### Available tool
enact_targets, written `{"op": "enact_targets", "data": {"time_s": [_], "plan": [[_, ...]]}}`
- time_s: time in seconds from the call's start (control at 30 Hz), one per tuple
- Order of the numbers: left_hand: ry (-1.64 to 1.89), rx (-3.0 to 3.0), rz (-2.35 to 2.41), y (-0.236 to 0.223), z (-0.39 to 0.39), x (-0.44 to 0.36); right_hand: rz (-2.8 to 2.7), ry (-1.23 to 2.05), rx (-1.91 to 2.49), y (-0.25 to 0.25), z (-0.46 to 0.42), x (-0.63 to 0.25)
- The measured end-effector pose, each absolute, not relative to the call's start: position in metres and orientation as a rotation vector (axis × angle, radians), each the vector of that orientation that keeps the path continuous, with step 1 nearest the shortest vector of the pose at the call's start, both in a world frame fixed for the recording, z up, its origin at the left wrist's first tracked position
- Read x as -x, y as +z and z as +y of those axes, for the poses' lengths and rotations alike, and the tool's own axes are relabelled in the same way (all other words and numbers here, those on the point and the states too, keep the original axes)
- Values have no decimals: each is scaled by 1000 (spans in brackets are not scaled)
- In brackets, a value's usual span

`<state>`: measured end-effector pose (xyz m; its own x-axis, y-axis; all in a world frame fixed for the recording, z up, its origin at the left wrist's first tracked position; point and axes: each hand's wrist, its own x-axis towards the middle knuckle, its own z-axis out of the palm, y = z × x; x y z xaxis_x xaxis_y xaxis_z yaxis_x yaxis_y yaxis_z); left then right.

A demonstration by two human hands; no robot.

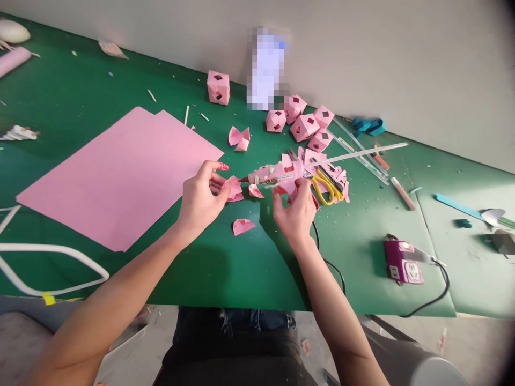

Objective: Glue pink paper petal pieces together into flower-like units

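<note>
My left hand (201, 197) pinches a small folded pink paper piece (234, 188) just above the green table (241, 262). My right hand (296, 212) grips a pink glue gun (277, 174), held level, with its nozzle pointing left at that paper piece. A clear glue stick (362, 153) juts out of the gun's back to the right. Two more folded pink pieces (242, 226) (255, 191) lie on the table between and below my hands.
Large pink paper sheets (116, 177) lie to the left. Folded pink paper cubes (218, 87) (304, 126) stand near the wall. Yellow-handled scissors (326, 187) rest among pink scraps behind my right hand. A purple power socket (402, 262) with black cable lies at the right.
</note>
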<state>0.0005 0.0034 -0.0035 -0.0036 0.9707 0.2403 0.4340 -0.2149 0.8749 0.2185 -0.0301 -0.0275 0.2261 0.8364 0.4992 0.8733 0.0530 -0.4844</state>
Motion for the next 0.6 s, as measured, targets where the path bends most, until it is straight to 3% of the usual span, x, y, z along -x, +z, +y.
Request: {"op": "enact_targets", "data": {"time_s": [0.6], "plan": [[1201,-1639,1486,1,6,4,-1614,-105,1808,-26,-28,-228]]}}
